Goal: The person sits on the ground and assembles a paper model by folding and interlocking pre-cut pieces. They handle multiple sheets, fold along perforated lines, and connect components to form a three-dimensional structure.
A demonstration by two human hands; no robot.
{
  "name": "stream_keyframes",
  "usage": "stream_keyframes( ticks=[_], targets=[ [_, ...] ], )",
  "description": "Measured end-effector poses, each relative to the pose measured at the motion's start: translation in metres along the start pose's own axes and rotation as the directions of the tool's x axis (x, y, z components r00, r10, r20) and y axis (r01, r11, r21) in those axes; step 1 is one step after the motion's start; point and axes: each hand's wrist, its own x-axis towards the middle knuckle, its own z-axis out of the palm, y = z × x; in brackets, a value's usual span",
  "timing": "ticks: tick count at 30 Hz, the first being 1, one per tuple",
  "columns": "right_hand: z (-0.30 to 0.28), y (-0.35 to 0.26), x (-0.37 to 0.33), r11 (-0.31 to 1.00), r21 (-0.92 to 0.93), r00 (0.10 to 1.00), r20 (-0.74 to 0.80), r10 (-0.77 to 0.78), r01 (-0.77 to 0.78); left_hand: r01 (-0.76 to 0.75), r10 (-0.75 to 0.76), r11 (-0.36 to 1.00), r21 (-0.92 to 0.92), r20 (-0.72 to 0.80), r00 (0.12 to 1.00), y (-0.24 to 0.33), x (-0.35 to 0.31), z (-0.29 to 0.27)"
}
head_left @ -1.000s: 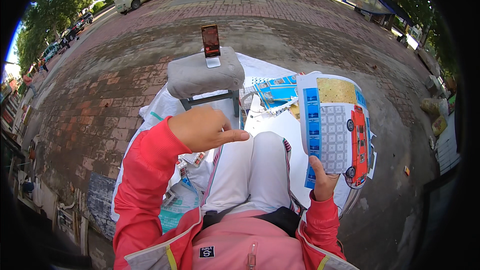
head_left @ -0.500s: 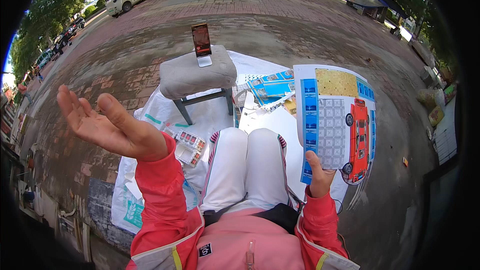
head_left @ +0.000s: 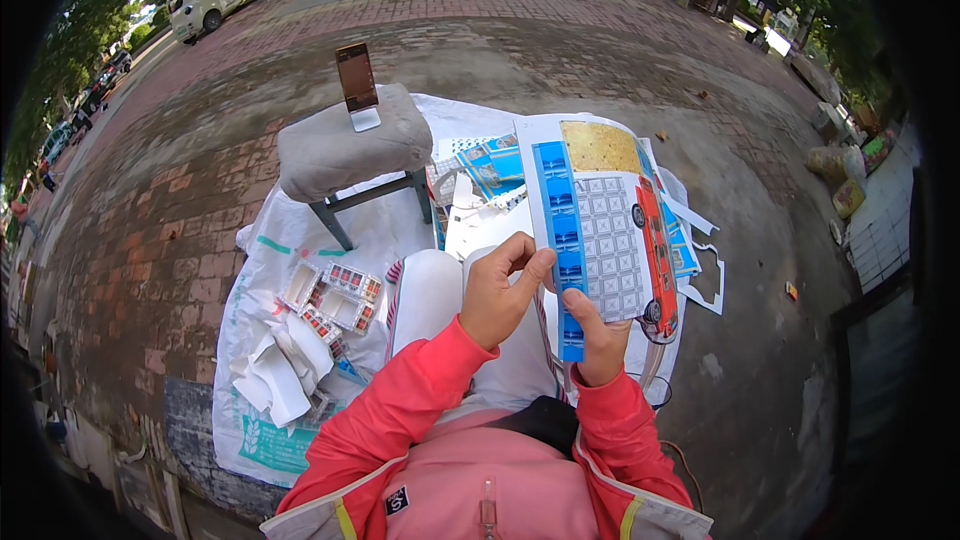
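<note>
A printed card sheet stands tilted above my right thigh. It bears a red car with black wheels, grey square panels, a gold panel and a blue strip along its left side. My right hand grips its lower edge, thumb on the printed face and fingers behind. At the sheet's left edge, my left hand is closed, thumb and forefinger pinching the white border; the other fingers are curled. Left of my knees, several small folded card pieces with red and grey print lie near white paper scraps.
A grey padded stool ahead bears a phone on a white stand. Blue printed sheets and white offcuts lie around a white woven sack spread on the ground. Brick paving surrounds it; a van stands far left.
My left hand has come from open and raised at the left to the sheet's left edge, closing there. The view has shifted, bringing the sheet nearer the middle.
</note>
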Motion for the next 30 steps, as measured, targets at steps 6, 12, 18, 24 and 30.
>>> stream_keyframes(
  ticks=[6, 12, 18, 24, 30],
  targets=[
    [0.006, 0.011, 0.000, 0.951, -0.277, 0.990, 0.007, -0.142, 0.139, -0.193, 0.277, 0.874, 0.446, -0.131, 0.952, 0.005, 0.004, 0.007],
    [0.005, 0.003, -0.002, 0.961, -0.246, 0.992, 0.050, -0.118, 0.126, -0.048, 0.046, 0.996, 0.078, 0.021, 0.999, 0.004, 0.004, -0.008],
    [-0.004, -0.017, -0.002, 0.980, 0.135, 0.981, 0.150, 0.127, -0.147, -0.006, 0.090, 0.960, -0.280, 0.291, 0.953, 0.009, -0.002, -0.018],
    [-0.013, -0.028, 0.007, 0.878, 0.285, 0.919, 0.211, 0.334, -0.384, -0.104, 0.178, 0.974, -0.201, 0.395, 0.901, 0.016, 0.004, -0.020],
    [-0.007, -0.028, 0.007, 0.945, 0.147, 0.954, 0.105, 0.280, -0.293, -0.173, 0.178, 0.984, -0.048, 0.177, 0.968, 0.013, 0.003, -0.013]
  ],
)
